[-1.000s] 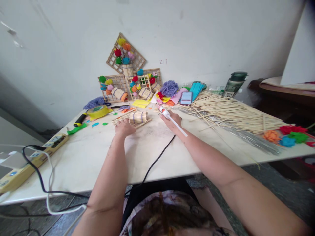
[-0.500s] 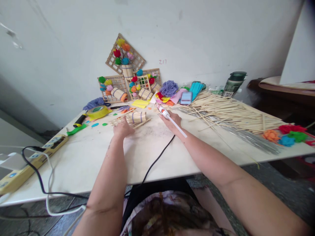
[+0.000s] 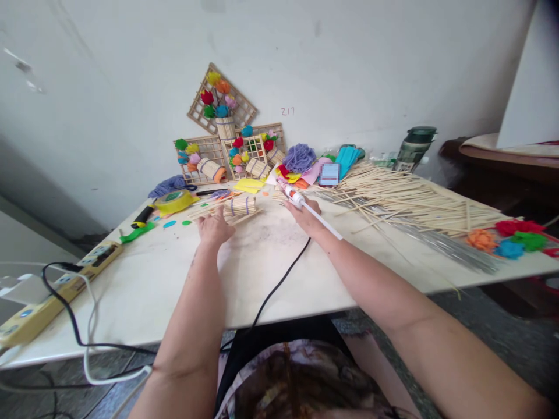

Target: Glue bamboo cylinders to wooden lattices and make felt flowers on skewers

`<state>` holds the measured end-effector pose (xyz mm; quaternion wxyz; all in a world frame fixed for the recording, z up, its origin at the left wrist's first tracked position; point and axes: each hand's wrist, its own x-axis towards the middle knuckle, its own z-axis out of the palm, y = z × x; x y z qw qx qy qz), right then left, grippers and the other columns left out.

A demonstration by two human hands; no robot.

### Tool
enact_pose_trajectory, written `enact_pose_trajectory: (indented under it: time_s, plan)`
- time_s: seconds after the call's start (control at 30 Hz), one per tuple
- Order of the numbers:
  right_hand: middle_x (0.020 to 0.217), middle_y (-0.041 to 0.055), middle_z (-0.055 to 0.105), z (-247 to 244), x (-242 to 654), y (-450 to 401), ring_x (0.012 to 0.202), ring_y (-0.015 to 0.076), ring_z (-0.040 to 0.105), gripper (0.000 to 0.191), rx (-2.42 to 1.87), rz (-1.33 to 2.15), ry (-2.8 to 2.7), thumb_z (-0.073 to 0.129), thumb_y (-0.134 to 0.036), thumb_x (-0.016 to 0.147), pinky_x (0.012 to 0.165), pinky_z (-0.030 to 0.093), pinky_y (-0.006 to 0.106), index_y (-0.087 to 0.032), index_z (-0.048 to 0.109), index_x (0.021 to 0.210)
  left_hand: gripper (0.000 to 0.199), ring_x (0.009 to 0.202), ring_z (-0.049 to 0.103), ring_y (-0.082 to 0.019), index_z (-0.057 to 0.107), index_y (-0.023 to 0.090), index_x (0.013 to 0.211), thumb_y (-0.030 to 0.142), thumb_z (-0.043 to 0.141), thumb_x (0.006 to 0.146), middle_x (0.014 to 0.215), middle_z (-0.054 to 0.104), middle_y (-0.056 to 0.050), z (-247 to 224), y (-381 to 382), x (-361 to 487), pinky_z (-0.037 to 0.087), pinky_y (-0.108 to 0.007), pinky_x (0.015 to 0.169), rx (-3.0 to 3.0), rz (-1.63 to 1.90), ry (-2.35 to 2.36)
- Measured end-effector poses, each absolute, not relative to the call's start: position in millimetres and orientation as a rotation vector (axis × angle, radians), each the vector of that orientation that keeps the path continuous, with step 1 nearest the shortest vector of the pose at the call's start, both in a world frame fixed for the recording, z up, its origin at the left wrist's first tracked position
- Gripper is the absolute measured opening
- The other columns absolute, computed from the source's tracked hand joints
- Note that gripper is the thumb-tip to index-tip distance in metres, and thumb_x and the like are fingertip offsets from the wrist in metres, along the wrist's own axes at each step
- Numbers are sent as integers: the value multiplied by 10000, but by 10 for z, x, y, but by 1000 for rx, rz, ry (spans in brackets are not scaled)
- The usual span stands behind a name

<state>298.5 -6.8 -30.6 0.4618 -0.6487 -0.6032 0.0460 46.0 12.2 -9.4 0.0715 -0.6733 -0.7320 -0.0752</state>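
Note:
On the table, my left hand (image 3: 215,226) rests at a flat lattice of thin sticks (image 3: 244,217), its fingers spread over the near left part. A small roll of sticks bound with purple yarn (image 3: 240,206) lies on that lattice, just right of my fingertips. My right hand (image 3: 304,210) is wrapped round a white glue gun (image 3: 296,198), with a long glue stick pointing back over my wrist. The gun's front end faces away from me, near some short sticks. Its black cord (image 3: 282,280) runs down to the table's front edge.
Finished stick lattices with paper flowers (image 3: 198,157) lean on the wall. Yellow tape (image 3: 175,201), a cutter (image 3: 143,216) and a power strip (image 3: 65,291) are at left. Purple yarn (image 3: 299,157) sits behind the gun; loose sticks (image 3: 406,195) and paper flowers (image 3: 509,249) spread right.
My left hand has shifted slightly left along with the lattice and the bound roll. The glue gun has turned a little in my right hand, and its glue stick now reaches further right.

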Motion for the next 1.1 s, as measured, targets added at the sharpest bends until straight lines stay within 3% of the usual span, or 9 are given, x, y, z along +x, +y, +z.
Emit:
enact_pose_trajectory:
  time_s: [0.17, 0.33, 0.5, 0.6, 0.73, 1.1]
  plan:
    - [624, 32, 612, -321, 3046, 33, 587, 159, 580, 408, -1349, 366, -1309, 511, -529, 766, 527, 451, 248, -153, 622, 878, 607, 1028, 573, -288, 416, 191, 1295, 253, 528, 702, 1001, 665, -122, -96, 104, 426, 302, -414, 952, -1966, -482, -2169]
    - [479, -44, 485, -324, 3057, 75, 380, 85, 427, 371, -1171, 595, -1115, 577, -526, 713, 364, 378, 201, -163, 561, 789, 550, 973, 590, -271, 455, 183, 1230, 198, 540, 687, 935, 673, -93, -83, 132, 423, 367, -399, 888, -1885, -980, -2086]
    - [455, -63, 459, -299, 3036, 53, 359, 65, 389, 356, -1076, 662, -1062, 610, -521, 691, 328, 349, 179, -181, 510, 726, 318, 735, 610, -208, 561, 187, 911, 340, 639, 643, 745, 644, -27, -73, 192, 465, 442, -318, 690, -1830, -1650, -2021]
    - [457, -69, 458, -261, 3019, 11, 365, 63, 393, 359, -1038, 676, -1064, 620, -522, 684, 330, 351, 175, -187, 502, 733, 286, 633, 583, -159, 510, 189, 704, 367, 695, 576, 641, 591, 4, -61, 205, 538, 450, -279, 631, -1787, -2104, -1894]
    - [455, -77, 452, -196, 2996, -54, 360, 55, 380, 342, -963, 710, -1091, 621, -504, 688, 335, 350, 174, -189, 487, 709, 330, 540, 559, -116, 512, 176, 704, 405, 708, 570, 563, 550, 33, -42, 159, 674, 468, -249, 572, -1884, -2689, -1721]
    - [468, -67, 453, -65, 2881, -214, 350, 57, 392, 360, -780, 808, -1249, 624, -509, 698, 333, 334, 194, -183, 480, 645, 368, 504, 560, -97, 555, 157, 712, 490, 687, 625, 563, 588, 8, -205, 128, 826, 471, -220, 526, -2138, -2969, -1736]
